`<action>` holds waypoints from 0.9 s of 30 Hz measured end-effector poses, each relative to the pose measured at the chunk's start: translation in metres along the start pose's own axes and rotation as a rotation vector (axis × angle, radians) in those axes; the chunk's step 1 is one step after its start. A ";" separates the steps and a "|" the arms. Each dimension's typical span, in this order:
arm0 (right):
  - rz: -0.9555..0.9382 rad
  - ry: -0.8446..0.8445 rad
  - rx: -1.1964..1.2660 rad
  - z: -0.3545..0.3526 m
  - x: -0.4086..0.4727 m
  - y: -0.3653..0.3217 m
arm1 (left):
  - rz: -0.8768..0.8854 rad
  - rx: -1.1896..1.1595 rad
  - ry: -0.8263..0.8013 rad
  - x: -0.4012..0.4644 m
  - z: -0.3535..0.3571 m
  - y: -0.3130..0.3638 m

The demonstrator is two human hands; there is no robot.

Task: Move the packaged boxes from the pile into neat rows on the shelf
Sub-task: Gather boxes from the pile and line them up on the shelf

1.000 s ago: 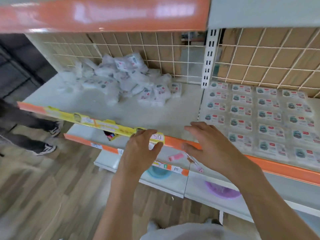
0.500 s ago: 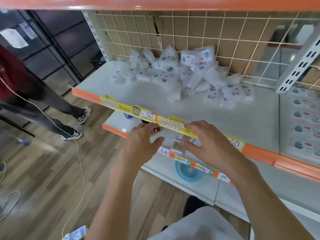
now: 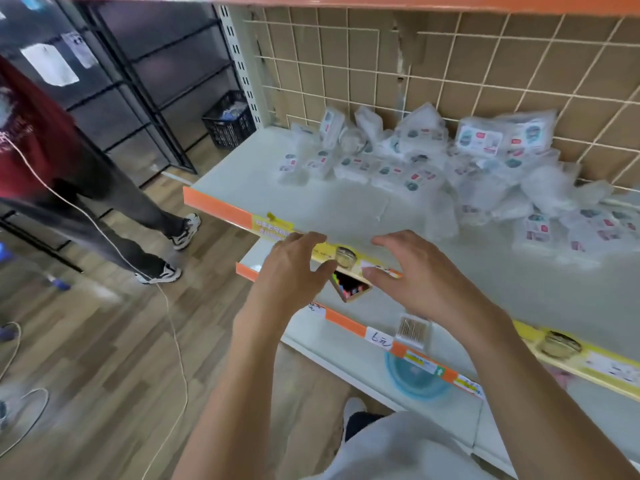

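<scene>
A loose pile of white plastic-wrapped boxes (image 3: 450, 168) lies at the back of the pale shelf (image 3: 346, 209), against the wire grid. My left hand (image 3: 291, 268) hovers at the shelf's orange and yellow front edge, fingers apart, holding nothing. My right hand (image 3: 412, 271) is beside it over the shelf's front, also empty with fingers spread. Both hands are well short of the pile. The neat rows are out of view.
A person in a red top and dark trousers (image 3: 69, 188) stands on the wooden floor at the left, with a white cable (image 3: 166, 306) trailing down. Lower shelves hold a blue bowl (image 3: 415, 379) and small items. A black crate (image 3: 227, 119) sits behind the upright.
My view has swung left, from the neat rows on the right to the pile. Both hands travelled left along the shelf edge, still empty and apart.
</scene>
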State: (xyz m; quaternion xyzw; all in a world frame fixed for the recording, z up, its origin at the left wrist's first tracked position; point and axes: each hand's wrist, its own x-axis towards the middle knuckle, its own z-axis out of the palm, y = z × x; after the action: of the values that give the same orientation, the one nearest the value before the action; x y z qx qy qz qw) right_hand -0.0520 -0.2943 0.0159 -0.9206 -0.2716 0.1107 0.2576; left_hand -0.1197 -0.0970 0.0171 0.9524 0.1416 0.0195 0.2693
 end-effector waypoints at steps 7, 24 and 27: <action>0.068 0.006 -0.033 0.011 0.052 -0.029 | 0.031 -0.049 -0.034 0.057 -0.027 -0.039; 0.466 0.219 -0.031 0.065 0.184 -0.076 | 0.218 -0.040 -0.080 0.203 -0.054 -0.130; 0.507 0.273 -0.058 0.062 0.202 -0.077 | 0.223 -0.055 -0.040 0.221 -0.047 -0.133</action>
State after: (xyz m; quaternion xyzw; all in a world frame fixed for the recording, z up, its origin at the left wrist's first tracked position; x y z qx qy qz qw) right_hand 0.0602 -0.1006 -0.0083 -0.9725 0.0013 0.0388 0.2296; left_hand 0.0527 0.0974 -0.0206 0.9546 0.0289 0.0342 0.2944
